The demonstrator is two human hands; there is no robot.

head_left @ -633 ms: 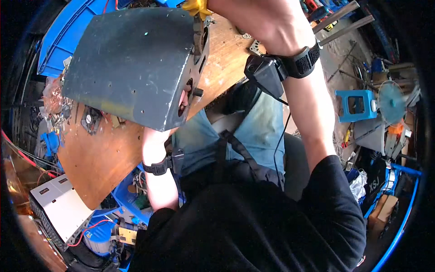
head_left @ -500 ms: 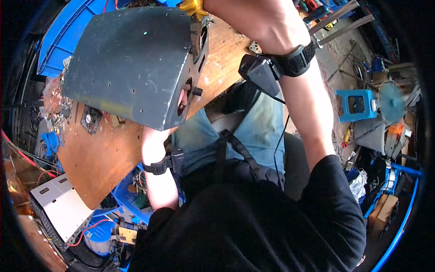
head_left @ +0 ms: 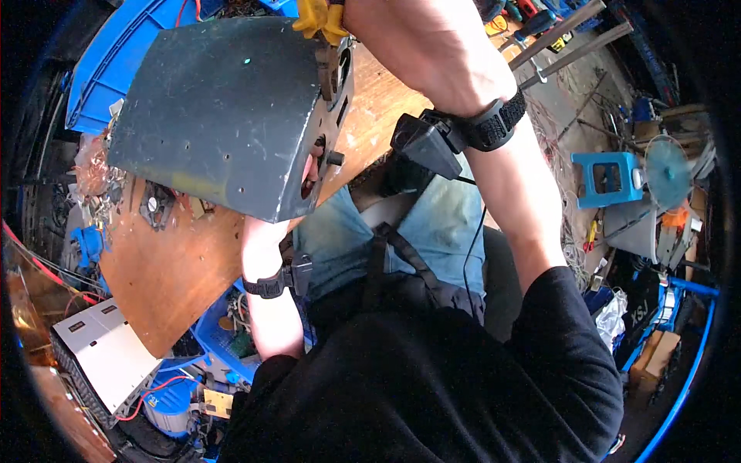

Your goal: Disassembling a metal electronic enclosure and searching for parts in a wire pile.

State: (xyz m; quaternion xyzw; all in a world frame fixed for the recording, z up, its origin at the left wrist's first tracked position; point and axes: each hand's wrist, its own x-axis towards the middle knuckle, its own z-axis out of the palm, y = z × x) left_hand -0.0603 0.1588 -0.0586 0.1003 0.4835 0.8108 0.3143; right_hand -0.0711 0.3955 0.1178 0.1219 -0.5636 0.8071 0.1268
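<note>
A dark grey, curved metal casing (head_left: 216, 116) with scratches and small holes stands tilted on the wooden bench. My left hand (head_left: 309, 171) reaches into it from below; a few fingers show through an opening in its right side, beside a short black peg (head_left: 335, 158), and the rest is hidden. They appear closed on the casing. At the upper edge, my right hand (head_left: 378, 23), partly cut off, is closed on a yellow-handled tool (head_left: 318, 18). That tool's dark metal end meets the casing's upper right edge.
The wooden bench (head_left: 177, 270) carries scraps, a small fan-like part (head_left: 157, 207) and a blue crate (head_left: 116, 69) behind. A white box (head_left: 104, 347) stands at lower left. A blue stool (head_left: 607, 179) and a fan (head_left: 668, 173) are on the right.
My right hand and forearm have shifted slightly left, along with the yellow-handled tool. My left hand and the casing have hardly moved.
</note>
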